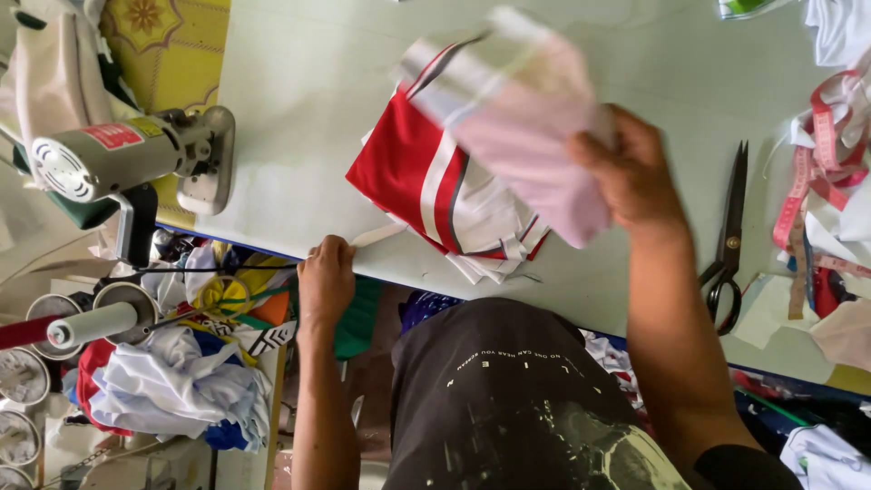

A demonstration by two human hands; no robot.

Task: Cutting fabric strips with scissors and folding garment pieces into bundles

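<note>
Gripped in the right hand [631,177], a pale pink and white piece of cloth [531,127] is lifted above the table and blurred, so its exact shape cannot be told. Beneath it lies a stack of red fabric pieces with white and grey stripes [426,177], flat on the pale green table top [299,100] near its front edge. The left hand [325,279] is closed at that edge, pinching the end of a thin white strip [379,235] that runs toward the stack. A pair of black scissors [729,245] lies on the table to the right of the raised forearm, and beyond it sits a tangle of pink tape and white scraps [826,154]. An electric cutting machine with a grey motor [127,159] stands at the left.
</note>
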